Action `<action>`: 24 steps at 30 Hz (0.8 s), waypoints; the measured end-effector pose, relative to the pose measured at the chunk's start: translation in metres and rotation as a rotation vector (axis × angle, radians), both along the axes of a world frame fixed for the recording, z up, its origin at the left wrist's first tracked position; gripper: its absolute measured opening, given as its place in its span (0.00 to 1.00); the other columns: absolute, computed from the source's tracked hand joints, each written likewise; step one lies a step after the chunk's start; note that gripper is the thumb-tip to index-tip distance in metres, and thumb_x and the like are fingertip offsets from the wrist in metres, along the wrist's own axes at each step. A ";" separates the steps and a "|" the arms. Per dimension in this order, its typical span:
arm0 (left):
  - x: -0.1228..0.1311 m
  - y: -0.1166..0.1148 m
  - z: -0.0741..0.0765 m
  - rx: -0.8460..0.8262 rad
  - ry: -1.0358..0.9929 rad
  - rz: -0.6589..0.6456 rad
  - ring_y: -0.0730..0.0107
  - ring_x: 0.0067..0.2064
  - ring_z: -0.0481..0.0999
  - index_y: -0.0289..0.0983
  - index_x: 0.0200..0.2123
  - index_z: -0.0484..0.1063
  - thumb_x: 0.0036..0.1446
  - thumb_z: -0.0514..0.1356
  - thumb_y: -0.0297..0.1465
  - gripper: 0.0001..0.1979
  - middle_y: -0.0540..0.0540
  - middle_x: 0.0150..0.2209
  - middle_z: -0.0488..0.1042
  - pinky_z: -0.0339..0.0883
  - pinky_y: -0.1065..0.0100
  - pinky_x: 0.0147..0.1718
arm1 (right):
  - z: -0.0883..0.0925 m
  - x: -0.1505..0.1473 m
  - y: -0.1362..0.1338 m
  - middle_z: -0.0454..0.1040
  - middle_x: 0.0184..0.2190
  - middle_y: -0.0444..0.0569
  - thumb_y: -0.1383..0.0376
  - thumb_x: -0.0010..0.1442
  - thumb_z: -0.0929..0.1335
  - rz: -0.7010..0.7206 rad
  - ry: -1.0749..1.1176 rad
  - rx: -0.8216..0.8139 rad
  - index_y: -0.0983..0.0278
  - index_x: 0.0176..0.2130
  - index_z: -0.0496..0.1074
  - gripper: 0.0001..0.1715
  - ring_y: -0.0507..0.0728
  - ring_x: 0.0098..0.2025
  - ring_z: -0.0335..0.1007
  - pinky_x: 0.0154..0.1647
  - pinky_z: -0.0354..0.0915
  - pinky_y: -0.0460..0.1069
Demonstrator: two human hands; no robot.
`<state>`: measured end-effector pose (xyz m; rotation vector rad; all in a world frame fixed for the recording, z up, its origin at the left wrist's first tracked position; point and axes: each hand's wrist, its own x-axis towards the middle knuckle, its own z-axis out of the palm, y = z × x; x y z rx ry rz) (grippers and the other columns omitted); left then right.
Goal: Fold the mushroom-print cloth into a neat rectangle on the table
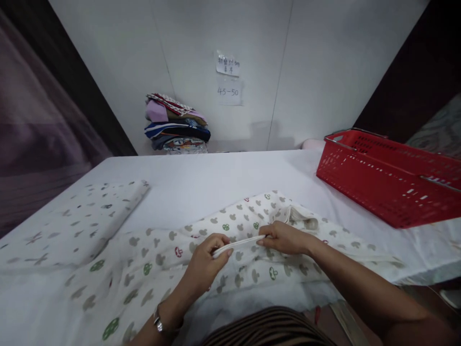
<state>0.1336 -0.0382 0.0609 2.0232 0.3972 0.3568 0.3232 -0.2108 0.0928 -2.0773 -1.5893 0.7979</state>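
A white cloth (216,222) printed with beige, green and red mushrooms lies spread and rumpled over the near part of the table. My left hand (207,259) pinches a doubled white edge of this cloth between thumb and fingers. A short way to the right, my right hand (283,237) grips the same edge, so the strip between them is stretched taut. Beyond the right hand, part of the cloth is folded over in a loose loop. Left of it lies a folded white cloth (82,216) with a small dark print, close to the mushroom cloth's left side.
A red plastic basket (374,185) with metal handles stands at the right of the white-covered table (230,170). Against the back wall is a stack of folded fabrics (178,127). Paper notes (229,91) are stuck on the wall. A sheer curtain hangs at the left.
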 end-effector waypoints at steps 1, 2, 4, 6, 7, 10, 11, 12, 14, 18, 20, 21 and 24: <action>0.002 -0.001 0.000 -0.074 0.006 0.014 0.67 0.39 0.72 0.38 0.22 0.60 0.51 0.56 0.33 0.10 0.47 0.39 0.73 0.66 0.66 0.38 | 0.000 0.000 0.000 0.63 0.20 0.41 0.57 0.60 0.63 0.005 0.005 0.006 0.64 0.31 0.70 0.14 0.48 0.24 0.57 0.24 0.50 0.43; 0.004 -0.002 -0.001 -0.136 0.015 0.036 0.67 0.39 0.72 0.38 0.22 0.58 0.50 0.56 0.33 0.09 0.47 0.38 0.73 0.66 0.66 0.38 | 0.000 -0.001 -0.001 0.63 0.20 0.40 0.57 0.60 0.63 0.007 0.010 0.011 0.64 0.32 0.70 0.14 0.48 0.24 0.57 0.24 0.50 0.43; 0.010 -0.006 -0.003 -0.213 0.028 0.093 0.68 0.35 0.72 0.38 0.23 0.56 0.49 0.55 0.32 0.08 0.49 0.33 0.72 0.66 0.69 0.33 | 0.000 -0.003 0.000 0.62 0.20 0.40 0.57 0.60 0.63 0.002 0.022 0.018 0.64 0.32 0.70 0.14 0.48 0.23 0.57 0.24 0.50 0.43; 0.017 -0.010 -0.006 -0.246 0.035 0.134 0.71 0.30 0.70 0.39 0.27 0.57 0.48 0.52 0.31 0.03 0.52 0.28 0.70 0.64 0.71 0.27 | 0.000 -0.005 0.001 0.61 0.19 0.40 0.57 0.60 0.63 -0.001 0.042 0.027 0.64 0.32 0.70 0.14 0.48 0.23 0.56 0.23 0.49 0.43; 0.021 -0.012 -0.006 -0.246 0.030 0.136 0.72 0.28 0.68 0.39 0.29 0.59 0.49 0.50 0.30 0.02 0.52 0.28 0.69 0.63 0.72 0.26 | 0.000 -0.007 0.001 0.62 0.19 0.40 0.57 0.60 0.63 0.004 0.054 0.034 0.64 0.33 0.70 0.14 0.48 0.23 0.56 0.23 0.49 0.43; 0.026 -0.022 -0.006 -0.130 0.021 0.056 0.72 0.28 0.69 0.40 0.37 0.62 0.51 0.47 0.28 0.10 0.52 0.30 0.70 0.63 0.71 0.28 | 0.000 -0.011 0.000 0.62 0.20 0.40 0.57 0.60 0.63 0.041 0.056 0.069 0.64 0.33 0.70 0.14 0.48 0.23 0.55 0.24 0.50 0.43; 0.026 -0.025 -0.006 -0.054 0.034 0.009 0.71 0.30 0.69 0.41 0.40 0.63 0.52 0.48 0.29 0.11 0.51 0.31 0.70 0.63 0.70 0.29 | 0.000 -0.011 -0.001 0.63 0.20 0.40 0.57 0.60 0.63 0.052 0.045 0.083 0.64 0.33 0.71 0.13 0.48 0.23 0.55 0.24 0.50 0.43; 0.025 -0.029 -0.004 0.033 0.050 -0.034 0.69 0.31 0.70 0.41 0.43 0.64 0.53 0.50 0.31 0.13 0.51 0.33 0.71 0.64 0.68 0.31 | 0.000 -0.012 -0.002 0.63 0.20 0.40 0.58 0.60 0.63 0.059 0.031 0.096 0.63 0.34 0.71 0.13 0.48 0.23 0.56 0.25 0.50 0.43; 0.023 -0.036 -0.002 0.211 0.084 -0.101 0.64 0.35 0.71 0.42 0.49 0.63 0.51 0.57 0.36 0.21 0.47 0.38 0.72 0.64 0.66 0.33 | 0.000 -0.013 -0.005 0.64 0.20 0.40 0.59 0.60 0.63 0.065 0.006 0.109 0.63 0.34 0.71 0.12 0.48 0.24 0.56 0.25 0.50 0.43; 0.024 -0.042 0.002 0.470 0.099 -0.178 0.63 0.36 0.72 0.42 0.41 0.71 0.53 0.57 0.36 0.12 0.46 0.36 0.73 0.64 0.67 0.33 | 0.001 -0.016 -0.011 0.67 0.22 0.41 0.59 0.60 0.63 0.060 0.010 0.121 0.63 0.36 0.72 0.12 0.49 0.26 0.59 0.27 0.53 0.43; 0.027 -0.036 0.006 0.466 0.085 -0.203 0.68 0.33 0.72 0.43 0.35 0.74 0.57 0.53 0.32 0.10 0.49 0.31 0.73 0.65 0.69 0.33 | 0.004 -0.018 -0.016 0.71 0.27 0.43 0.58 0.60 0.63 0.036 0.049 0.162 0.62 0.40 0.73 0.13 0.50 0.29 0.63 0.30 0.56 0.44; 0.027 -0.029 0.009 0.429 0.060 -0.192 0.69 0.33 0.72 0.43 0.35 0.75 0.57 0.52 0.31 0.10 0.50 0.31 0.74 0.65 0.69 0.34 | 0.006 -0.018 -0.019 0.73 0.30 0.43 0.58 0.60 0.63 0.009 0.071 0.180 0.61 0.43 0.72 0.14 0.50 0.30 0.64 0.31 0.57 0.44; 0.023 -0.002 0.026 0.288 -0.045 -0.027 0.67 0.38 0.74 0.42 0.37 0.75 0.55 0.55 0.34 0.10 0.49 0.36 0.76 0.68 0.67 0.39 | 0.016 -0.008 -0.040 0.75 0.36 0.46 0.54 0.57 0.65 -0.158 0.091 0.206 0.58 0.51 0.68 0.22 0.51 0.30 0.65 0.32 0.60 0.46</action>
